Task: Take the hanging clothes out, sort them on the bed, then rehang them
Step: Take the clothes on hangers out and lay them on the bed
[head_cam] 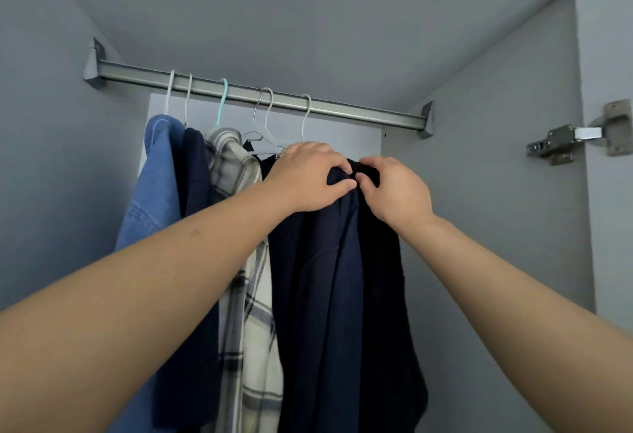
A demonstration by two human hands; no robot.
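Note:
Several garments hang from a metal rail (359, 112) inside a grey wardrobe. From left to right they are a blue denim shirt (154, 186), a navy garment (195, 193), a grey-and-white plaid shirt (253, 312), a navy garment (322, 295) and a black garment (387, 295). My left hand (305, 179) grips the navy garment at its top, fingers curled over the fabric. Right beside it, my right hand (394, 189) pinches the top of the dark fabric. The hanger under my hands is mostly hidden; its white hook (306, 114) sits on the rail.
A door hinge (579, 134) is fixed to the right wardrobe wall. The rail to the right of the hooks is bare. A shelf panel closes the space above. A light panel (335, 131) shows behind the clothes.

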